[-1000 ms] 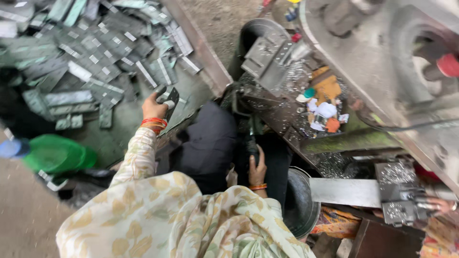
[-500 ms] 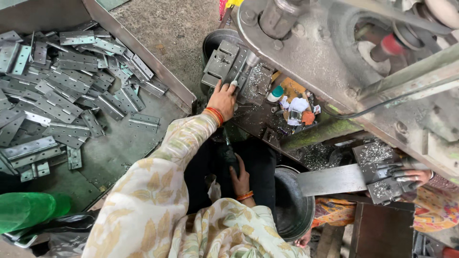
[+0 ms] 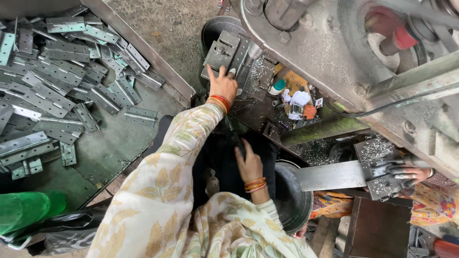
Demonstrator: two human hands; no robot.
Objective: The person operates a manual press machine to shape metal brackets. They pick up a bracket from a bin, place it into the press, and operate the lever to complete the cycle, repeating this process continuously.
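There is a single view, from a camera worn on the person's head, looking almost straight down over their patterned sleeves. It sits close above the arms, so the shoulders and chest fill the bottom of the frame. Taking the grey press machine (image 3: pixel 334 52) as landmark: the camera hangs just in front of it and faces its base, with the machine body running across the upper right. The tray of metal hinges (image 3: pixel 62 86) lies to the machine's left, near the floor. The left hand (image 3: pixel 223 86) reaches up against the machine's die block (image 3: pixel 228 50), and the right hand (image 3: pixel 248 165) sits nearer the camera, below the machine. No second view exists to share anything.
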